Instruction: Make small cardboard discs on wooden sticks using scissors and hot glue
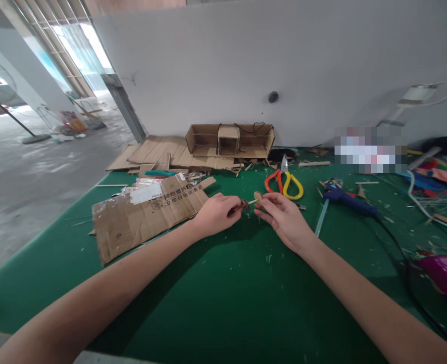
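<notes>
Over the middle of the green table, my left hand (218, 215) is closed on a small dark-brown piece (245, 204) whose kind I cannot make out. From it a short thin wooden stick (252, 201) runs toward my right hand (284, 220). My right thumb and fingers pinch a small round cardboard piece (258, 197) at the stick's other end. Just beyond the right hand lie scissors (285, 181) with one red and one yellow handle. Left of my left hand is a flat sheet of printed cardboard (143, 222).
Against the wall stands an open cardboard box structure (204, 141). To the right lie a blue glue gun (350, 198) with a glue stick and black cable, and a purple object (445, 275). Teal-handled pliers (159, 173) and cardboard scraps (166, 151) are at the back left.
</notes>
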The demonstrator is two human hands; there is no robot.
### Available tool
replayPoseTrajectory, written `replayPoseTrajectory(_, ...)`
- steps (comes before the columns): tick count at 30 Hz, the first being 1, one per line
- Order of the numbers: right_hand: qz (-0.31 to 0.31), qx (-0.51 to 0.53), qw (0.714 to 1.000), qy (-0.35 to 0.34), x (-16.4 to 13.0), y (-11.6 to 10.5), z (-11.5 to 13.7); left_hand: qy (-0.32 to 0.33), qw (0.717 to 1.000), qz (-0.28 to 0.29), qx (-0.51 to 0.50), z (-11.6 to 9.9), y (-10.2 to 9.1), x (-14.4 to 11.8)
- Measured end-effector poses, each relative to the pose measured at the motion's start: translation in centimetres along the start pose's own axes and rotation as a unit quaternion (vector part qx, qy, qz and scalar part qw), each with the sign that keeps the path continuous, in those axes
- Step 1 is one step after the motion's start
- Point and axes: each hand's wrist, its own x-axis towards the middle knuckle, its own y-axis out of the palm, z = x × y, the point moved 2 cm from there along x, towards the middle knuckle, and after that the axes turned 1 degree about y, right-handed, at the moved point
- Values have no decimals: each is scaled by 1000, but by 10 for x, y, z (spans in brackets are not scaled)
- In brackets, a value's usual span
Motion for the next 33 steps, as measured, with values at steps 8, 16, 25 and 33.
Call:
replayPoseTrajectory(8, 44, -22, 998, 28, -2, 4, 3, 0, 1000, 0, -9, -1, 0, 0)
replayPoseTrajectory(16, 48, -30, 998, 25, -1, 4, 1, 7, 1000, 1, 21, -1, 2, -1)
replayPoseTrajectory(25, 42, -45, 998, 17, 1, 3, -2, 5, 999, 21, 30, 0, 1, -1)
replayPoseTrajectory(33, 62, -81, 994, -29, 0, 2, -3, 24, 999, -6, 31, 3, 3, -1)
